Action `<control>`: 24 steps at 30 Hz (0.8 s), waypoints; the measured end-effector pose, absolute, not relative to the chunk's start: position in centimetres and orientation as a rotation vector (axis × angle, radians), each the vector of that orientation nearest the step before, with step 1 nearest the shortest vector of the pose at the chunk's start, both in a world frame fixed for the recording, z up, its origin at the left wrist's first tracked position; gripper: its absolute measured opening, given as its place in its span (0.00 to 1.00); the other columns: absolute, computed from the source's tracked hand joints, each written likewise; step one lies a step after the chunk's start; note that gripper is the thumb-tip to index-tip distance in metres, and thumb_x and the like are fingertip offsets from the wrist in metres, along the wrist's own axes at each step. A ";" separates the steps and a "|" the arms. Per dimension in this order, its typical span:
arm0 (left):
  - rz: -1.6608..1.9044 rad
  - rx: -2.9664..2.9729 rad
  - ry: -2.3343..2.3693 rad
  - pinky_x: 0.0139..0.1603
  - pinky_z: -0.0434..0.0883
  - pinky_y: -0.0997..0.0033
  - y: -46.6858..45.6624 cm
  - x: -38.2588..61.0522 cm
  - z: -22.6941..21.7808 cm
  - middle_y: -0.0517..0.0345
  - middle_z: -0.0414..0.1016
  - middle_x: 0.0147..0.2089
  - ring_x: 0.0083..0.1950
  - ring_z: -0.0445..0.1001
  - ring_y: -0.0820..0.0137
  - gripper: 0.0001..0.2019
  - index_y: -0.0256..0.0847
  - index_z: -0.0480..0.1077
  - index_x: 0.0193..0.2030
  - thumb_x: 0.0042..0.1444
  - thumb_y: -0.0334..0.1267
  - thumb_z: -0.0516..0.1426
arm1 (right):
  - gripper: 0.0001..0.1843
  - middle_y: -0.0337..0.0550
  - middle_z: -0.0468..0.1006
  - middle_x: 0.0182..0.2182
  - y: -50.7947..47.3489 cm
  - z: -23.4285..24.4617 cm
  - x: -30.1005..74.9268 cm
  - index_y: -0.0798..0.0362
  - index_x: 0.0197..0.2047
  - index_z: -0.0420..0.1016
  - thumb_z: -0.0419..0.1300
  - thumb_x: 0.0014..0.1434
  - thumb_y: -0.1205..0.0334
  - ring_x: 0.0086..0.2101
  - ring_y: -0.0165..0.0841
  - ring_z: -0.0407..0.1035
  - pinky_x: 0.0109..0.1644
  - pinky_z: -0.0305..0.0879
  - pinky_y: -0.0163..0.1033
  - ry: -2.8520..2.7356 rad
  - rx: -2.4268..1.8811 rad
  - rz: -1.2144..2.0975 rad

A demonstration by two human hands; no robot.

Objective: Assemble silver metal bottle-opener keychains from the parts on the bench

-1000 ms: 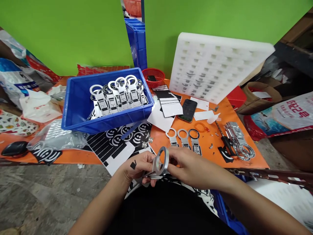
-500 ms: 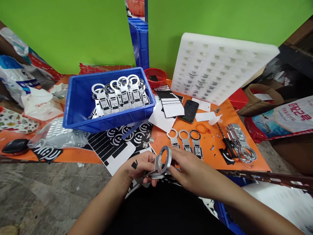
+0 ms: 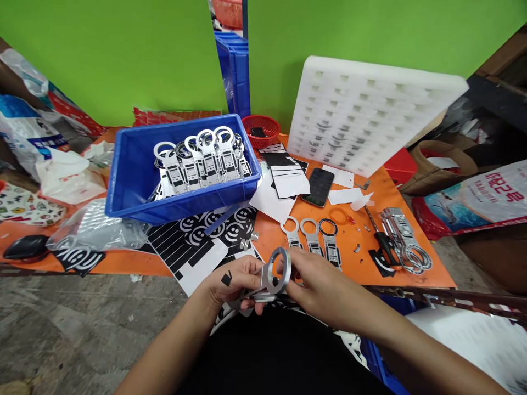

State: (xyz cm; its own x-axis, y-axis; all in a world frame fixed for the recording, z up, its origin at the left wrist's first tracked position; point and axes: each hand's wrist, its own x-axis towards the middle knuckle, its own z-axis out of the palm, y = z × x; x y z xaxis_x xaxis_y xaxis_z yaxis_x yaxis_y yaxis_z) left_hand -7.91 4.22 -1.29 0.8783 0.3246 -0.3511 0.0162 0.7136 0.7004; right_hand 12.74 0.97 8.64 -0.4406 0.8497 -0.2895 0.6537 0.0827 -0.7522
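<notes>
In front of my body, my left hand (image 3: 242,281) is closed on a silver metal stand with a ring head (image 3: 267,280), its fingers round the hinged lower part. The ring tilts up towards me. My right hand (image 3: 315,278) is closed at the far right side of the ring, and its fingertips are partly hidden behind it. Small black adhesive pieces (image 3: 226,278) stick to the back of my left hand. Just beyond my hands, similar ring-headed stands (image 3: 309,229) lie in a row on the orange table (image 3: 269,235).
Several ring-headed stands fill part of a blue bin (image 3: 181,206). Black sticker sheets (image 3: 193,255) lie before it. Right of them are a phone (image 3: 318,186), a screwdriver (image 3: 382,239) and stacked metal stands (image 3: 405,236). A white foam block (image 3: 362,104) leans at the back near a red basket (image 3: 269,133).
The stand's ring has shifted slightly to the right and turned a little more towards me. Both hands keep nearly the same place.
</notes>
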 end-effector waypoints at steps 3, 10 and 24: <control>0.175 0.761 0.489 0.12 0.57 0.81 4.2 -7.9 -1.1 0.48 0.78 0.22 0.12 0.63 0.77 0.11 0.30 0.76 0.32 0.49 0.39 0.64 | 0.04 0.42 0.73 0.34 1.1 8.1 13.0 0.51 0.40 0.68 0.55 0.61 0.66 0.33 0.33 0.67 0.37 0.62 0.38 -2.026 -1.521 1.398; 0.172 0.791 0.507 0.10 0.55 0.81 4.3 -7.9 -0.7 0.48 0.78 0.21 0.11 0.62 0.78 0.12 0.30 0.77 0.31 0.50 0.41 0.64 | 0.07 0.40 0.75 0.32 1.5 6.6 12.9 0.52 0.42 0.67 0.57 0.62 0.59 0.30 0.30 0.70 0.34 0.64 0.36 -1.559 -1.373 1.881; 0.152 0.823 0.503 0.12 0.58 0.82 4.4 -8.0 -0.8 0.49 0.78 0.21 0.12 0.63 0.78 0.11 0.30 0.77 0.30 0.51 0.39 0.63 | 0.10 0.35 0.72 0.26 1.9 5.6 12.2 0.53 0.35 0.67 0.63 0.55 0.59 0.23 0.24 0.64 0.24 0.62 0.29 -1.161 -1.281 2.175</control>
State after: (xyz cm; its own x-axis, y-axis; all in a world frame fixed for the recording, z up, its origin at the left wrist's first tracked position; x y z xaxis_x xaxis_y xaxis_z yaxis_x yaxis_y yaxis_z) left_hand -8.03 4.37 -0.80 0.8726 0.3198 -0.3692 0.0623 0.6768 0.7335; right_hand 12.19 1.87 5.56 -0.5232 0.6512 -0.5497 0.0944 -0.5968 -0.7968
